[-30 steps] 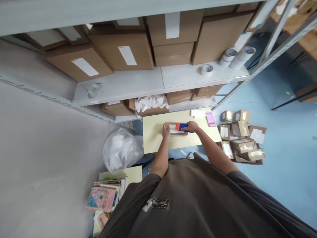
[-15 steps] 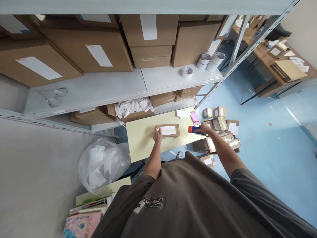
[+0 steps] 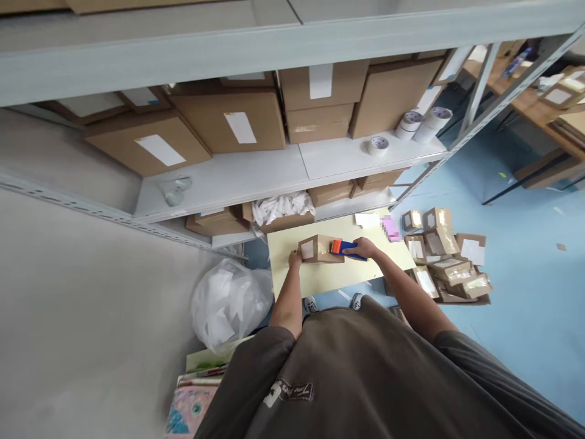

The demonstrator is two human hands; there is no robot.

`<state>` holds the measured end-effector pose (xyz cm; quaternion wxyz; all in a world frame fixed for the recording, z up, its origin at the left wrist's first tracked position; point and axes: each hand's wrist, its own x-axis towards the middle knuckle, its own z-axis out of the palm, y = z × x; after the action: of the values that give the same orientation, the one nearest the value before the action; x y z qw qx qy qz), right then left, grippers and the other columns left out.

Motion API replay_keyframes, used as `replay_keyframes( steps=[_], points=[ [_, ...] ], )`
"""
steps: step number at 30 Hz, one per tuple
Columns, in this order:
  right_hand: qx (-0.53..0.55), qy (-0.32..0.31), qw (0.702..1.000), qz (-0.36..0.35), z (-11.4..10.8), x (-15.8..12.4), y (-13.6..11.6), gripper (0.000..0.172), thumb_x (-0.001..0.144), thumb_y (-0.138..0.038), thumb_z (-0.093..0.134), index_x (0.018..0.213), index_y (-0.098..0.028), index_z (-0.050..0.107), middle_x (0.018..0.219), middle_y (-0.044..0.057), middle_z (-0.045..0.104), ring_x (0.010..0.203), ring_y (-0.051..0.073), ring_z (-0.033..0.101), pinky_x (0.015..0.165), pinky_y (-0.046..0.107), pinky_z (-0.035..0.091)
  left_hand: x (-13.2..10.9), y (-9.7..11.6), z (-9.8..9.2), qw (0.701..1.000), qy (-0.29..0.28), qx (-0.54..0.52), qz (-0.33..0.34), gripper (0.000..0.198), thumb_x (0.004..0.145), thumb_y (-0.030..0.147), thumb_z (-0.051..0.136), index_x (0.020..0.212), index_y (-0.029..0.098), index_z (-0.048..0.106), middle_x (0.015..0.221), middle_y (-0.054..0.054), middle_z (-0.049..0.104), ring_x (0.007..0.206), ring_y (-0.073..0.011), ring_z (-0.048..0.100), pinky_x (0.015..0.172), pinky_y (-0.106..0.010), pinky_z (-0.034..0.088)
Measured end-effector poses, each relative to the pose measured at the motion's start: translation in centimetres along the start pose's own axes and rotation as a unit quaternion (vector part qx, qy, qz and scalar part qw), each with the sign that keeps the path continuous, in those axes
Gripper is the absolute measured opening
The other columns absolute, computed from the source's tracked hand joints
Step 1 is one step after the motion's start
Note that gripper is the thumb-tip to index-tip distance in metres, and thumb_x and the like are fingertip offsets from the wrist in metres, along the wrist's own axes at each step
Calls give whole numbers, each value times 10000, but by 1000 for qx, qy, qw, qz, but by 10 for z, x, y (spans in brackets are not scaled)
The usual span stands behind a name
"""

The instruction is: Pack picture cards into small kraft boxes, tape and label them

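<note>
A small cardboard box (image 3: 323, 249) stands tilted on the pale yellow table (image 3: 325, 279), a white label on one face and shiny tape on another. My left hand (image 3: 295, 260) grips its left end; some of the fingers are hidden behind it. My right hand (image 3: 364, 247) is closed around a blue tape dispenser (image 3: 351, 250). The dispenser's orange front end meets the taped right side of the box. Beyond the right hand lie a phone with a pink screen (image 3: 391, 228) and a white paper (image 3: 367, 220).
Shelves (image 3: 256, 174) with large cartons rise behind the table, with white tape rolls (image 3: 378, 146) on one. Several small parcels (image 3: 450, 268) are piled on the floor at right. A clear plastic bag (image 3: 228, 302) of white material sits at left.
The box has been turned and tilted, so its taped side shows. My right hand has brought the tape dispenser left against it. The camera view has shifted.
</note>
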<state>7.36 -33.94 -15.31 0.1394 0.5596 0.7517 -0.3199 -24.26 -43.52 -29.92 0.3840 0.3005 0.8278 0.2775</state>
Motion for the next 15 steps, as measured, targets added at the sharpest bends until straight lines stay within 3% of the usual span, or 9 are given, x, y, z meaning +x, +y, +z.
replay_keyframes(
  steps=[4, 8, 12, 15],
  points=[
    [-41, -16, 999, -18, 0, 13, -63, 713, 759, -899, 708, 892, -204, 795, 934, 134, 798, 890, 299, 758, 663, 308, 480, -4, -1, -32, 999, 34, -24, -20, 458, 1055, 524, 498, 1295, 207, 725, 1245, -140, 795, 1158, -268, 748, 934, -331, 568],
    [-57, -35, 997, -23, -2, 16, -103, 744, 767, -898, 706, 988, -196, 811, 1013, 166, 806, 965, 324, 768, 698, 318, 512, -22, 12, -40, 992, -25, -101, 71, 552, 1051, 649, 495, 1239, 204, 761, 1205, -118, 809, 1150, -281, 737, 958, -336, 564],
    [-62, -13, 998, -10, -3, 11, -115, 793, 786, -901, 688, 1072, -172, 811, 1082, 201, 798, 1021, 349, 765, 753, 340, 545, -39, 29, -29, 990, -45, -108, 85, 589, 1009, 691, 582, 1329, 216, 722, 1267, -121, 794, 1174, -281, 736, 988, -354, 554],
    [-64, -7, 998, 0, -10, 6, -100, 825, 767, -893, 720, 1123, -153, 807, 1073, 215, 796, 1023, 362, 764, 782, 356, 559, -52, 39, -5, 989, -54, -122, 63, 571, 1033, 670, 551, 1327, 212, 724, 1266, -128, 796, 1161, -287, 746, 992, -374, 554]
  ],
)
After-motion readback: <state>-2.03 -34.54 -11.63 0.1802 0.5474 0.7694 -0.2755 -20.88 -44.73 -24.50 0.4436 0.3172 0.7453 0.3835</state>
